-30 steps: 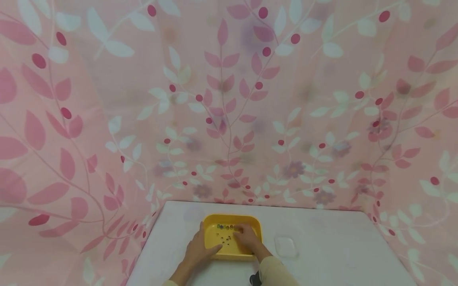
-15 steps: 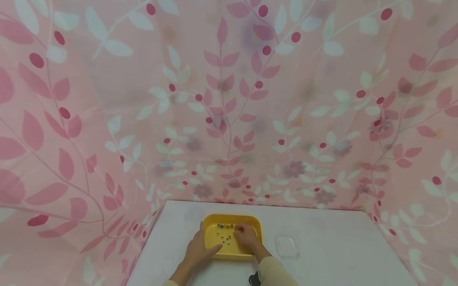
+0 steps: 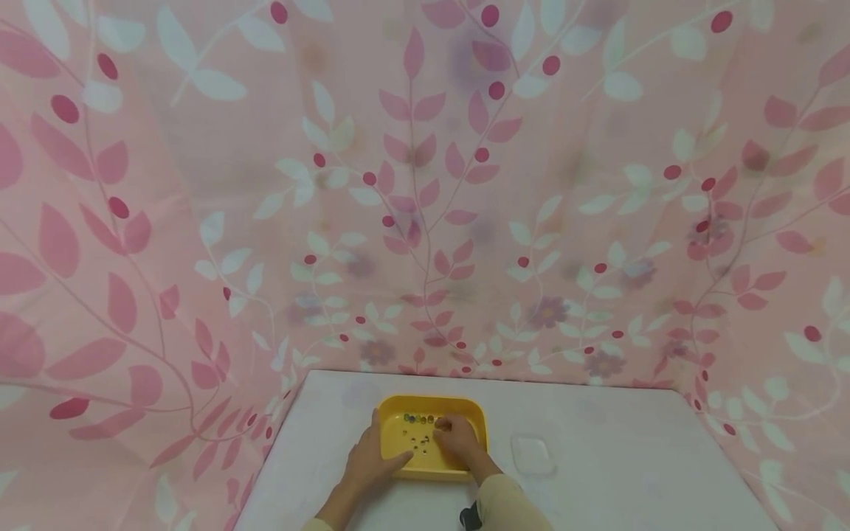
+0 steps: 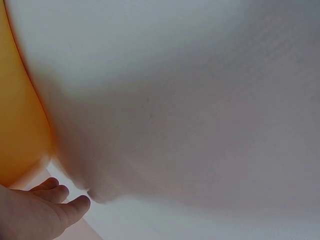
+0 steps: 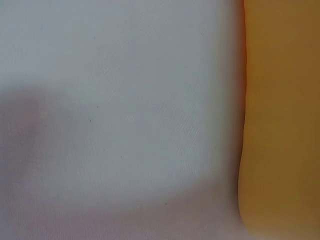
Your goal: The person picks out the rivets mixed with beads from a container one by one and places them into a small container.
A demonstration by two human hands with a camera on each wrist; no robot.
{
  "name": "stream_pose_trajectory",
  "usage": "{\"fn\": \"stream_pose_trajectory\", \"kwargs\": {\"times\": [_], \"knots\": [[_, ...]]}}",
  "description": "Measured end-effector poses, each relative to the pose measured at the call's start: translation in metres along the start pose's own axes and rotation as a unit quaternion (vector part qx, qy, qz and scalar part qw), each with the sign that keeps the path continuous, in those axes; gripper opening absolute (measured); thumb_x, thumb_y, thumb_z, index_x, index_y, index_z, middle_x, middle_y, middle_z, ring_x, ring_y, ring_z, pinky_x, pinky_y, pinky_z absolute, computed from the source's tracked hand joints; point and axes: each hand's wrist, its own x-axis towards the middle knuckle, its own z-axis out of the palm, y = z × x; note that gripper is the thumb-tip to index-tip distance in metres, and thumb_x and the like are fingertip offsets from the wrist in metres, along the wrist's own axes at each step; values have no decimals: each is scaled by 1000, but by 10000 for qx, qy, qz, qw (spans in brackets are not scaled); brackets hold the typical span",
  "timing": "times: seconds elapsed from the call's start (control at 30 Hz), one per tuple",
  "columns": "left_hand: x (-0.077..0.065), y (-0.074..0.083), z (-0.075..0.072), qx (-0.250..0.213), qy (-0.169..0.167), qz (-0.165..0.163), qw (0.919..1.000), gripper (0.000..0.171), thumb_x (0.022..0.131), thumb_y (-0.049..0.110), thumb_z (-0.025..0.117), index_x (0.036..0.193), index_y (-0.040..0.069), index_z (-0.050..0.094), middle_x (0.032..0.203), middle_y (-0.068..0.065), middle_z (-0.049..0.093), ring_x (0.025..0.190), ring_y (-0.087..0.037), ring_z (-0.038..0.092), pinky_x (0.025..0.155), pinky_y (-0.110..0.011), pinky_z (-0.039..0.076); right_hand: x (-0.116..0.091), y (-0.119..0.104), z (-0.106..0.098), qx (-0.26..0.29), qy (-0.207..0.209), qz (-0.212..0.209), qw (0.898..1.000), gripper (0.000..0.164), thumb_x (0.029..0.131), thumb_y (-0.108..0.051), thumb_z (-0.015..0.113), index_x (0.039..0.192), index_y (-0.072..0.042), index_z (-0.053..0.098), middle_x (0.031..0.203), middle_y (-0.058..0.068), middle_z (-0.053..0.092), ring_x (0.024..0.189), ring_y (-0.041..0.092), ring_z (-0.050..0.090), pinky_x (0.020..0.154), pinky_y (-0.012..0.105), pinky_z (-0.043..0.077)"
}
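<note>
A yellow tray sits on the white table. Toward its back, glass marbles in green, blue and amber form a row. Several smaller shiny pieces lie scattered in front of them. My left hand rests against the tray's left side, fingers straight along the outer wall and thumb over the front left part. The left wrist view shows its fingers extended beside the yellow wall. My right hand reaches into the tray, its curled fingertips pinching a marble at the row's right end, mostly hidden by the fingers.
Right of the tray, a clear plastic lid or shallow box lies on the white table. Pink leaf-patterned curtain encloses the back and sides. A dark device shows at the right wrist.
Both hands stay nearly in place. My right fingertips shift only slightly at the row's right end, and the head view tilts a touch.
</note>
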Motion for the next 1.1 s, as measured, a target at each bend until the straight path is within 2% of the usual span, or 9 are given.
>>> {"fn": "stream_pose_trajectory", "kwargs": {"times": [0.23,0.6,0.93,1.1], "knots": [[-2,2,-2,28,25,26,10000,126,72,67,74,158,2,10,150,-28,40,134,-46,44,108,-64,34,-1,-1,1,12,-37,152,9999,17,89,-10,70,105,-3,72,106,10,69,100,26,61,94,52,50],[-2,5,-3,78,-45,-111,9999,127,71,69,74,158,3,10,150,-27,41,132,-47,46,106,-63,37,-4,-5,-2,-174,-109,-8,9998,15,86,-8,73,101,-3,72,102,9,68,96,25,61,88,50,52],[-1,3,-2,51,-66,-145,9999,124,73,66,75,158,4,10,150,-27,41,131,-47,46,105,-64,37,-4,-6,-1,-263,-194,-88,9994,11,86,-14,75,95,-8,76,106,7,70,102,28,61,95,54,49],[0,3,-2,72,-73,-163,9998,124,73,66,75,158,4,9,150,-27,41,130,-48,47,104,-64,38,-1,-3,1,-467,-225,-201,9985,9,86,-19,76,91,-11,76,102,4,71,99,25,60,95,53,48]]}}
